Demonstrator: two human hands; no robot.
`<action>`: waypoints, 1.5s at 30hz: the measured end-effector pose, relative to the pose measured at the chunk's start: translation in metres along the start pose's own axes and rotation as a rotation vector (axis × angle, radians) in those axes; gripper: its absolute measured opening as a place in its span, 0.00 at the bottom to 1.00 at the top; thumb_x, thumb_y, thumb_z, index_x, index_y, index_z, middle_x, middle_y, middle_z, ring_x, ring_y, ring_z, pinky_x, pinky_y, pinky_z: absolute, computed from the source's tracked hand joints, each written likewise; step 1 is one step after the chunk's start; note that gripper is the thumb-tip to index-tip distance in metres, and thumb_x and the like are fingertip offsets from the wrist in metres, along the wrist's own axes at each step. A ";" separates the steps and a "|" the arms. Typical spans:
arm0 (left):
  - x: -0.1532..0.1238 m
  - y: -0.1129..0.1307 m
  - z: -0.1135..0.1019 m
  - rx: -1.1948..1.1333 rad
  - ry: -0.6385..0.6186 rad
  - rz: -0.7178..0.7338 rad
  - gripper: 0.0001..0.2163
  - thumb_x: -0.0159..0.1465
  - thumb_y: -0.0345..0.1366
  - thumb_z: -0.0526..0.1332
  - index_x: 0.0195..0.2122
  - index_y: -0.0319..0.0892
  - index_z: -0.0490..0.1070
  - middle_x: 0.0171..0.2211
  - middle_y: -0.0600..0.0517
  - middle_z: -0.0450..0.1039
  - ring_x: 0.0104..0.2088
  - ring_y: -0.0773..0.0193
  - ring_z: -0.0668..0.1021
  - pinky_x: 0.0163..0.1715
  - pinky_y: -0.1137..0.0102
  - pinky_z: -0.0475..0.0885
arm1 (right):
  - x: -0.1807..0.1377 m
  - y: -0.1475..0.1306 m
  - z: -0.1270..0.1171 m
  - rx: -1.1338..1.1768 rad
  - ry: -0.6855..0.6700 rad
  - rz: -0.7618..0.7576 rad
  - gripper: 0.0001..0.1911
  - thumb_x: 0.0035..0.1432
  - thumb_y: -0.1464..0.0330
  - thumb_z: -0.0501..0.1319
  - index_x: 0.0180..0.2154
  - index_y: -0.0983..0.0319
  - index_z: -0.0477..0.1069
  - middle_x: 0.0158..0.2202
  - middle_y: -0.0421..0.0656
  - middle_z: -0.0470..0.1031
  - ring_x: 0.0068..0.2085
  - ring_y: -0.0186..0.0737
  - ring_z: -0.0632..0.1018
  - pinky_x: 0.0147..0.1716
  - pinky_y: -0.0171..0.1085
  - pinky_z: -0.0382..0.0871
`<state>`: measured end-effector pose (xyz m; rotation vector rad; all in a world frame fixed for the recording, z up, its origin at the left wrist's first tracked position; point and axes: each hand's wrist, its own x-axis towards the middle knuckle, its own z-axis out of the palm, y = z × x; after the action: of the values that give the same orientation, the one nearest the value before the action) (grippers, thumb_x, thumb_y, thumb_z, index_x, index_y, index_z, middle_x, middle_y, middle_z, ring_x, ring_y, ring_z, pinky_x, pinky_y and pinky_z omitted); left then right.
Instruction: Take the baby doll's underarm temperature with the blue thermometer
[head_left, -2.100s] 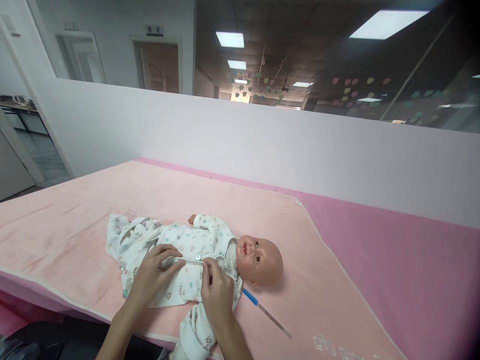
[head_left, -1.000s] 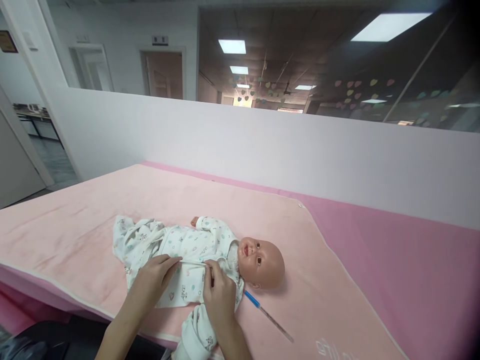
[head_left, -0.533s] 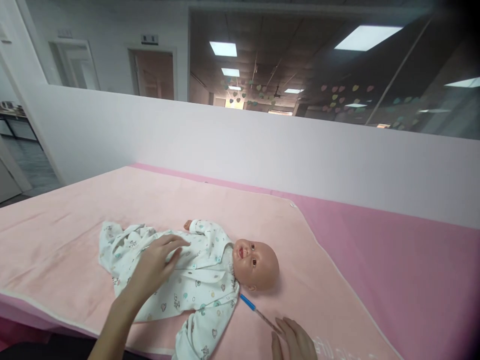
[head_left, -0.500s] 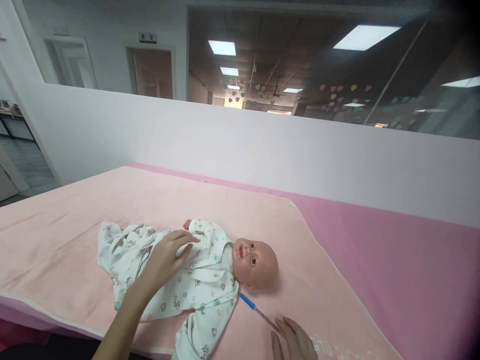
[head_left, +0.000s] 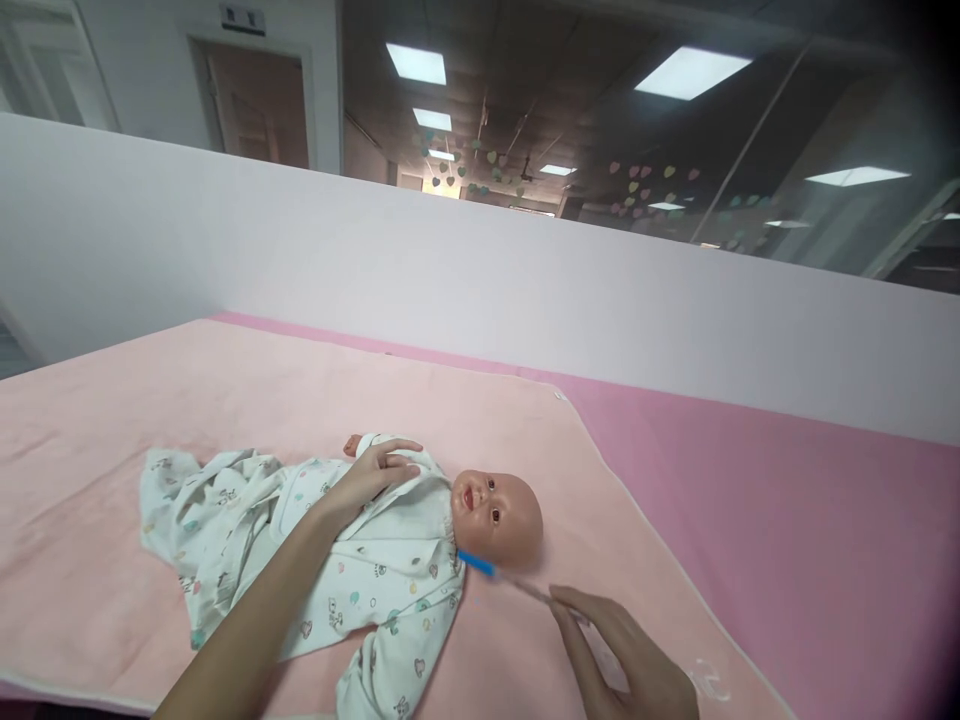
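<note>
Head view: doll (head_left: 501, 520) is face up on the pink blanket (head_left: 262, 375), dressed in a patterned white garment (head_left: 401, 585). Left hand (head_left: 377, 476) rests at the garment's chest, fingers curled; I cannot tell whether they grip the cloth. Right hand (head_left: 631, 655) pinches a thin, blue-ended stick (head_left: 478, 564), blue end just beside the doll's neck.

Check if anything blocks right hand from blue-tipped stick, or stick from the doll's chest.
Nothing visible between right hand and blue-tipped stick: fingertips pinch it. Printed top covers the near chest of the doll, in the stick's way; left hand is over the far half.
</note>
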<state>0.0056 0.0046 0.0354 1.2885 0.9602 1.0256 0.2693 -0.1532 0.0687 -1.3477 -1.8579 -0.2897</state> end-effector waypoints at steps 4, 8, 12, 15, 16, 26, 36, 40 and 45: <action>0.004 -0.001 -0.001 -0.232 0.103 -0.061 0.25 0.48 0.40 0.69 0.48 0.40 0.68 0.28 0.52 0.72 0.26 0.68 0.73 0.25 0.76 0.65 | 0.051 -0.026 0.035 0.081 0.022 -0.319 0.09 0.61 0.73 0.53 0.33 0.62 0.71 0.26 0.41 0.74 0.29 0.35 0.74 0.35 0.35 0.67; 0.004 0.001 -0.001 -0.255 0.084 -0.052 0.23 0.49 0.41 0.69 0.45 0.40 0.70 0.23 0.54 0.70 0.22 0.71 0.71 0.22 0.78 0.63 | 0.082 -0.034 0.094 -0.038 -0.119 -0.398 0.12 0.61 0.75 0.50 0.29 0.63 0.69 0.23 0.40 0.71 0.28 0.35 0.71 0.41 0.38 0.63; 0.007 -0.002 -0.006 -0.280 0.051 -0.083 0.16 0.54 0.43 0.65 0.40 0.39 0.71 0.21 0.56 0.67 0.19 0.73 0.67 0.18 0.79 0.59 | 0.109 -0.038 0.125 -0.242 -0.335 -0.451 0.11 0.59 0.77 0.51 0.27 0.62 0.66 0.22 0.40 0.70 0.26 0.36 0.70 0.40 0.39 0.60; 0.014 -0.012 -0.015 -0.092 0.220 0.023 0.13 0.60 0.41 0.56 0.42 0.40 0.70 0.33 0.48 0.74 0.29 0.66 0.74 0.26 0.74 0.67 | 0.122 -0.042 0.129 -0.346 -0.493 -0.499 0.10 0.56 0.81 0.52 0.29 0.63 0.65 0.23 0.42 0.72 0.27 0.38 0.72 0.35 0.38 0.58; 0.017 -0.017 -0.019 0.082 0.296 0.095 0.12 0.61 0.38 0.55 0.44 0.40 0.69 0.38 0.46 0.74 0.34 0.63 0.75 0.31 0.71 0.69 | 0.125 -0.044 0.129 -0.365 -0.533 -0.499 0.10 0.55 0.81 0.52 0.30 0.63 0.65 0.24 0.42 0.72 0.27 0.39 0.73 0.34 0.38 0.58; 0.037 -0.037 -0.019 1.420 0.368 0.221 0.24 0.60 0.23 0.52 0.56 0.50 0.61 0.47 0.51 0.72 0.52 0.56 0.68 0.56 0.53 0.53 | 0.118 -0.046 0.141 -0.436 -0.718 -0.517 0.17 0.46 0.82 0.57 0.39 0.65 0.63 0.23 0.41 0.72 0.28 0.42 0.76 0.33 0.38 0.61; 0.025 -0.021 -0.015 1.465 0.427 0.411 0.11 0.58 0.22 0.52 0.36 0.43 0.67 0.52 0.46 0.66 0.54 0.54 0.66 0.55 0.54 0.52 | 0.113 -0.052 0.141 -0.426 -0.646 -0.527 0.22 0.50 0.83 0.55 0.49 0.70 0.59 0.25 0.43 0.72 0.27 0.41 0.76 0.32 0.38 0.66; 0.015 -0.016 -0.013 1.347 0.333 0.452 0.09 0.58 0.24 0.51 0.38 0.42 0.63 0.44 0.46 0.70 0.48 0.55 0.69 0.49 0.58 0.59 | 0.114 -0.053 0.140 -0.400 -0.645 -0.515 0.22 0.52 0.83 0.53 0.50 0.70 0.58 0.25 0.44 0.73 0.29 0.42 0.77 0.30 0.37 0.66; 0.004 -0.003 -0.006 1.297 0.304 0.416 0.01 0.57 0.32 0.54 0.30 0.42 0.61 0.30 0.49 0.69 0.33 0.57 0.69 0.35 0.64 0.61 | 0.115 -0.053 0.137 -0.393 -0.668 -0.479 0.16 0.52 0.85 0.50 0.42 0.66 0.61 0.24 0.43 0.73 0.27 0.42 0.77 0.28 0.37 0.65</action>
<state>0.0009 0.0101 0.0316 2.5101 1.7638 0.8918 0.1460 -0.0130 0.0759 -1.3294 -2.8079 -0.5150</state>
